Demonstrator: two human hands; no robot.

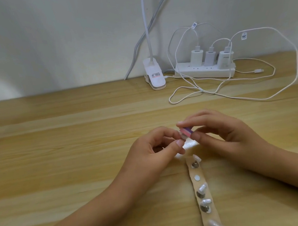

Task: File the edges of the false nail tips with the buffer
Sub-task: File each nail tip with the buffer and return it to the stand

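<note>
right grip is clamped, thumb and fingers, on a small pink-and-purple buffer block just above the light wooden worktop. left grip pinches what looks like a small pale false nail tip between thumb and forefinger, touching the buffer block. nearer the person lies a beige strip carrying more pale nail tips on round metal studs. by the wall sit a white power strip, loose white cables and a white lamp clip.
</note>
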